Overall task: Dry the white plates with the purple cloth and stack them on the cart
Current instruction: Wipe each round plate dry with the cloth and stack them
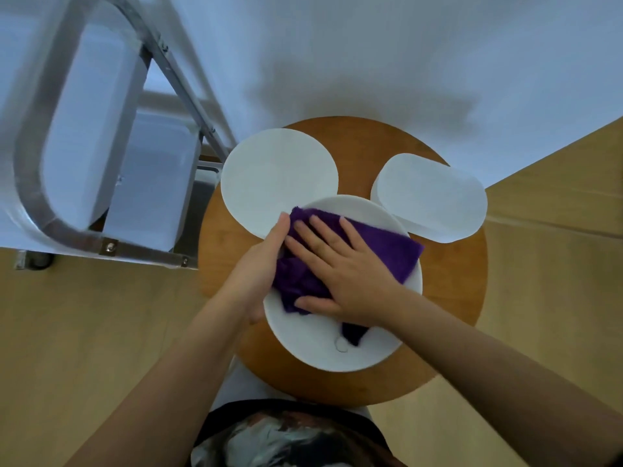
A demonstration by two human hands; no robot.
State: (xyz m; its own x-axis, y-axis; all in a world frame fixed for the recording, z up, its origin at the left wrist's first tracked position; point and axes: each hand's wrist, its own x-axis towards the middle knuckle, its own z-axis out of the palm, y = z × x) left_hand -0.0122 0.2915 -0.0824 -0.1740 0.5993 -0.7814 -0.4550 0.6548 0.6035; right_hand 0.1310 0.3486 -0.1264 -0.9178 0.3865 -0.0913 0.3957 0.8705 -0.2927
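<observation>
A round white plate (320, 352) is held above the round wooden table (448, 298). My left hand (259, 267) grips the plate's left rim, thumb on top. The purple cloth (391, 251) lies bunched on the plate, and my right hand (340, 267) presses flat on it with fingers spread. Behind on the table lie a second round white plate (276, 176) at the left and an oblong white plate (431, 197) at the right.
A metal-framed cart (111, 244) with white shelves stands at the left, right beside the table. A white wall rises behind the table. Light wooden floor (84, 332) surrounds it. My patterned shirt (290, 439) shows at the bottom edge.
</observation>
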